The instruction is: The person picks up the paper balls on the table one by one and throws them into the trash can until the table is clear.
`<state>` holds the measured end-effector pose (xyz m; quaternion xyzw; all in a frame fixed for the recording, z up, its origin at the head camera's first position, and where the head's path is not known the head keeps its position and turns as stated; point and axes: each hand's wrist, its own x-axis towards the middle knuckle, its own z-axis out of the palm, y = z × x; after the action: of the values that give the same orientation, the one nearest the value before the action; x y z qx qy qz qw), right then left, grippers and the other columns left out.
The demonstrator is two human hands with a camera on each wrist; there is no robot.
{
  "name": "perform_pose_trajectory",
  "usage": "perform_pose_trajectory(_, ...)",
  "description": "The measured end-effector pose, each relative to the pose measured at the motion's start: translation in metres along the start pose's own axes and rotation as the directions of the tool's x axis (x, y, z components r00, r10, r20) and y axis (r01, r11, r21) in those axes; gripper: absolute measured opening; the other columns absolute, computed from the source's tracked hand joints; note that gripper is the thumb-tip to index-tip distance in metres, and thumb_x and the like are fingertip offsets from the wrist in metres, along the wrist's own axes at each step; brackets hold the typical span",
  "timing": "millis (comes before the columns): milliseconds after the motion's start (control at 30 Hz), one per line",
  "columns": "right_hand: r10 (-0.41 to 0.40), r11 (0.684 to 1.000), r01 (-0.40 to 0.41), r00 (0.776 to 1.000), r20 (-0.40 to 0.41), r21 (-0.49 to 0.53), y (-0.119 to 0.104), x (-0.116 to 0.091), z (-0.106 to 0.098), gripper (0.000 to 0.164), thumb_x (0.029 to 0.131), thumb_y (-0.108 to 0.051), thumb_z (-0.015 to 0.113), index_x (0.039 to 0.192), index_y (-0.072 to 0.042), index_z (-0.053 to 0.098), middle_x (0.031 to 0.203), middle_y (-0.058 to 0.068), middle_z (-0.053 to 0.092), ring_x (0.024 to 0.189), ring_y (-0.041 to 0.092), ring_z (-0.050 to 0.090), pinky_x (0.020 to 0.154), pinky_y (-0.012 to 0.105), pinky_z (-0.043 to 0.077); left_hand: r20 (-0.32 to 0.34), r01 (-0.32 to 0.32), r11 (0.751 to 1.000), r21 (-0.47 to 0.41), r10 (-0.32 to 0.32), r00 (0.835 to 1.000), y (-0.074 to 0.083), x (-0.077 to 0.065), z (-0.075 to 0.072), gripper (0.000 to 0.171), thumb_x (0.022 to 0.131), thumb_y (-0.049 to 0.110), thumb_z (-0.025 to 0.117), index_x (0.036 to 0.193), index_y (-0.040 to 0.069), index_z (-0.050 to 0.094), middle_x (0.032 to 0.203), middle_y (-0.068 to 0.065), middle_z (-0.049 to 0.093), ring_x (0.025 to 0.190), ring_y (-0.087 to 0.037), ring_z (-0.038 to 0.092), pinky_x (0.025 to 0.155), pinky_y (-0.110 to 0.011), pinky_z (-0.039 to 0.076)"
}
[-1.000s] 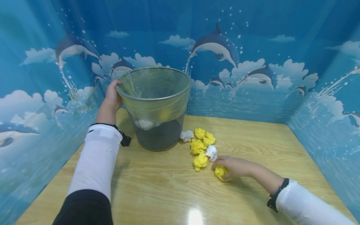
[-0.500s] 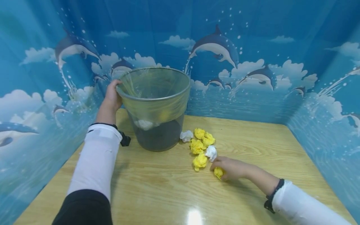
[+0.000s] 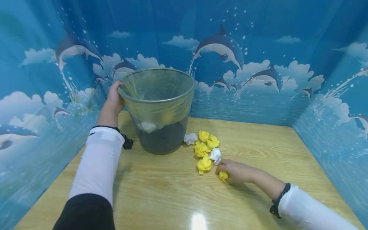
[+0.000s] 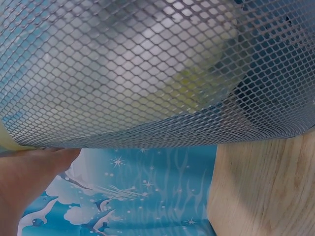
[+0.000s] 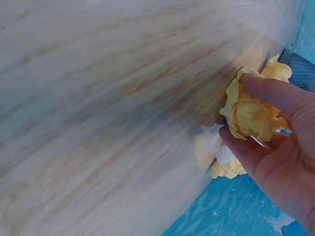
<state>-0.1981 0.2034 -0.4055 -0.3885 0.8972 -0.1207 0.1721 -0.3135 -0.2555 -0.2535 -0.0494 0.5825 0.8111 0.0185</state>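
My left hand (image 3: 116,97) grips the rim of a dark mesh wastebasket (image 3: 161,137) on its left side. A thin yellowish plastic liner (image 3: 161,111) is folded over that rim. Through the mesh in the left wrist view, pale and yellow lumps (image 4: 189,88) show inside. On the table, my right hand (image 3: 237,171) holds a crumpled yellow paper ball (image 5: 252,113) between thumb and fingers. Just beyond it lies a white crumpled paper ball (image 3: 215,156), with a yellow paper ball (image 3: 204,164) to its left.
Several more yellow paper balls (image 3: 202,149) lie in a group right of the wastebasket. Another white paper ball (image 3: 190,139) sits close by its base. The wooden table (image 3: 161,195) is bounded by a blue dolphin-print curtain (image 3: 258,105) at the back and sides.
My right hand has shifted slightly left and closed its fingers further round the yellow paper ball. The left hand and wastebasket have stayed in place.
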Motion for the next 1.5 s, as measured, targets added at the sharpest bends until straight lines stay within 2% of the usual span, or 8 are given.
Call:
perform_pose_trajectory(300,0.043,0.999,-0.043,0.999,0.001,0.018,0.001,-0.002,-0.002,0.040,0.076,0.005,0.066,0.111,-0.013,0.067,0.130,0.017,0.054,0.120,0.040,0.053,0.094,0.050,0.048,-0.005,0.008,1.000,0.013,-0.008,1.000,0.000,0.001,0.000,0.076,0.099,0.035,0.033,0.149,0.035,-0.026,0.157,0.018,-0.025,0.149,-0.006,-0.009,0.119,-0.027,0.008)
perform_pose_trajectory(467,0.020,1.000,-0.020,0.999,-0.028,-0.009,0.004,-0.004,-0.003,0.041,0.073,0.008,0.064,0.109,-0.013,0.067,0.122,0.014,0.058,0.114,0.038,0.056,0.092,0.050,0.049,0.000,0.004,1.000,0.001,-0.004,1.000,0.000,0.001,0.000,0.074,0.100,0.034,0.032,0.150,0.034,-0.023,0.160,0.018,-0.016,0.148,-0.006,0.003,0.118,-0.025,0.012)
perform_pose_trajectory(700,0.025,1.000,-0.026,0.998,-0.066,-0.006,0.007,-0.006,-0.007,0.043,0.072,0.010,0.062,0.110,-0.010,0.068,0.119,0.015,0.058,0.111,0.037,0.057,0.089,0.047,0.051,0.002,0.003,1.000,0.006,-0.003,1.000,0.001,-0.001,0.000,0.075,0.100,0.034,0.032,0.150,0.034,-0.024,0.159,0.019,-0.019,0.148,-0.004,-0.002,0.117,-0.024,0.012)
perform_pose_trajectory(867,0.044,0.999,-0.042,0.995,-0.090,0.015,0.009,-0.008,-0.015,0.045,0.073,0.011,0.060,0.113,-0.007,0.066,0.118,0.014,0.059,0.106,0.032,0.059,0.083,0.040,0.054,-0.002,-0.011,1.000,0.017,0.011,1.000,0.000,-0.001,0.000,0.075,0.099,0.035,0.032,0.151,0.033,-0.023,0.160,0.018,-0.014,0.148,-0.006,0.003,0.117,-0.025,0.012)
perform_pose_trajectory(1000,0.044,0.999,-0.041,0.992,-0.116,0.027,0.010,-0.010,-0.023,0.042,0.075,0.009,0.062,0.114,-0.007,0.065,0.119,0.014,0.058,0.105,0.032,0.059,0.083,0.039,0.054,0.001,-0.021,0.999,0.026,0.021,1.000,-0.001,-0.001,0.000,0.075,0.099,0.035,0.033,0.151,0.032,-0.021,0.161,0.017,-0.006,0.147,-0.007,0.011,0.116,-0.025,0.015)
perform_pose_trajectory(1067,0.041,0.999,-0.039,0.991,-0.130,0.022,0.010,-0.011,-0.026,0.040,0.077,0.007,0.063,0.114,-0.006,0.065,0.119,0.015,0.058,0.106,0.032,0.059,0.085,0.040,0.054,-0.007,-0.024,0.999,0.022,0.024,1.000,-0.002,-0.001,0.000,0.073,0.099,0.034,0.034,0.153,0.032,-0.016,0.161,0.014,0.006,0.142,-0.009,0.023,0.113,-0.025,0.019)
perform_pose_trajectory(1367,0.061,0.998,-0.064,0.976,-0.210,-0.006,0.013,-0.014,-0.045,0.037,0.085,-0.003,0.067,0.122,-0.002,0.062,0.121,0.016,0.058,0.111,0.034,0.058,0.089,0.045,0.052,-0.006,-0.021,1.000,0.011,0.021,1.000,-0.003,-0.001,0.000,0.076,0.099,0.034,0.034,0.151,0.033,-0.020,0.162,0.013,0.001,0.133,-0.007,0.030,0.107,-0.024,0.023)
perform_pose_trajectory(1500,0.075,0.997,-0.077,0.968,-0.239,-0.003,0.015,-0.012,-0.057,0.039,0.085,-0.003,0.067,0.124,-0.003,0.061,0.123,0.017,0.057,0.112,0.035,0.057,0.090,0.046,0.051,-0.003,-0.023,1.000,0.011,0.023,1.000,-0.002,-0.001,0.000,0.076,0.099,0.034,0.034,0.151,0.033,-0.021,0.162,0.014,-0.004,0.140,-0.008,0.022,0.108,-0.023,0.023)
